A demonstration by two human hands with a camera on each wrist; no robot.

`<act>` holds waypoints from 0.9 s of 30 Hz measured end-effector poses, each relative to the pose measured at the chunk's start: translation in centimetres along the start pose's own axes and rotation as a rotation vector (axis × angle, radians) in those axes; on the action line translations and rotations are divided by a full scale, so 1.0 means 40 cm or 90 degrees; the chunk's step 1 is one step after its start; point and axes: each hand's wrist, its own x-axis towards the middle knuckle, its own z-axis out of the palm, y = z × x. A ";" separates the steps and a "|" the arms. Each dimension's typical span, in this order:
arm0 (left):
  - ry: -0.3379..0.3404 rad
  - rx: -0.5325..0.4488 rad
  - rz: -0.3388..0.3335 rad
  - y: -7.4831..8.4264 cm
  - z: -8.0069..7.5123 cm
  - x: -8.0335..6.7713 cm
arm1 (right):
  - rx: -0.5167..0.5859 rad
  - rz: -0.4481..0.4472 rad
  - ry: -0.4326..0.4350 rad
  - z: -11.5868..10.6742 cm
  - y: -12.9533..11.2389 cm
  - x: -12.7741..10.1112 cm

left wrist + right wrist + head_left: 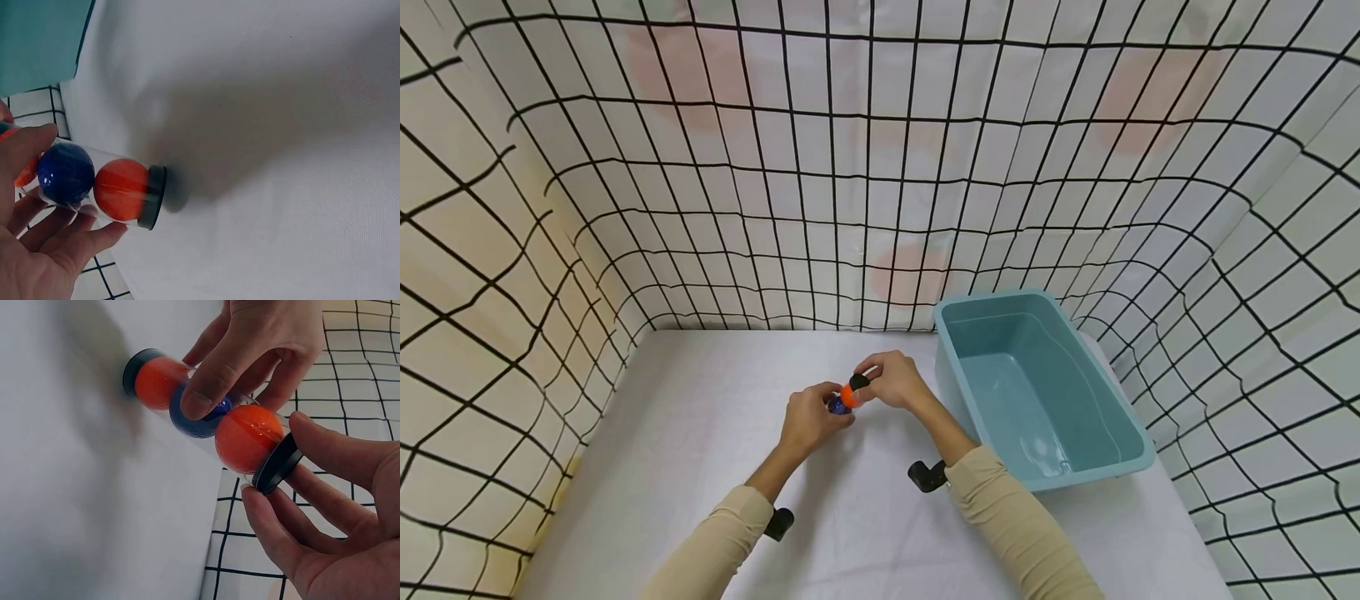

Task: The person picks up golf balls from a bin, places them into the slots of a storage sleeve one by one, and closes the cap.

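Left hand (808, 419): just left of frame centre in the head view; fingers (59, 247) curled round the middle of the tube, thumb laid over the blue ball.
Tube (206, 419): clear, smooth plastic cylinder, held between both hands low over the surface (700, 433), with a dark round cap (278, 464) at each end.
Tube contents: three glossy balls in a row, orange ball (120, 189), blue ball (65, 173), orange again.
Right hand (891, 383): centre of the head view; fingers (275, 540) pinch the capped end beside one orange ball.
Surface: white, matte cloth, faintly creased.
Bin (1138, 437): right of centre; teal rectangular plastic tub with rounded corners, smooth inside, holding nothing visible.
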 end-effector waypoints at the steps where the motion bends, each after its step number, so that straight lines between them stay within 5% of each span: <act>1: -0.001 -0.001 0.000 0.000 -0.001 0.000 | -0.002 0.000 0.001 0.000 0.000 0.000; 27: -0.006 -0.013 -0.015 -0.020 -0.001 0.003 | -0.017 0.006 -0.020 0.003 -0.004 0.018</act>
